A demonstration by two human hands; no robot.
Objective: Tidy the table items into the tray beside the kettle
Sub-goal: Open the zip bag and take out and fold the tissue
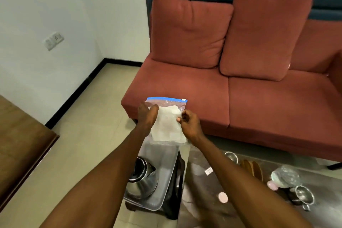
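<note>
The zip bag [167, 120] is up in the air, above the far end of the clear tray [159, 177], and in front of the red sofa [222, 89]. It has something white inside and a blue strip on top. The left hand [146, 114] holds its left edge with the fingers [154, 107] curled onto it. The right hand [188, 122] pinches the right edge between thumb and fingers.

The bag is thin and slippery. If one hand lets go too soon, it could swing and drop on the floor, not in the tray. It could also bump the kettle [142, 177], which stands at the near end of the tray.

The bottom of the bag blends into the see-through tray, so where it ends is hard to tell. The white stuff may be folded paper or cloth; I cannot be sure. On the surface [249, 190] to the right, small steel bowls [303, 195], a pink lid [223, 197] and a crumpled plastic bag [286, 176] look blurry, and the right arm hides part of that side.
</note>
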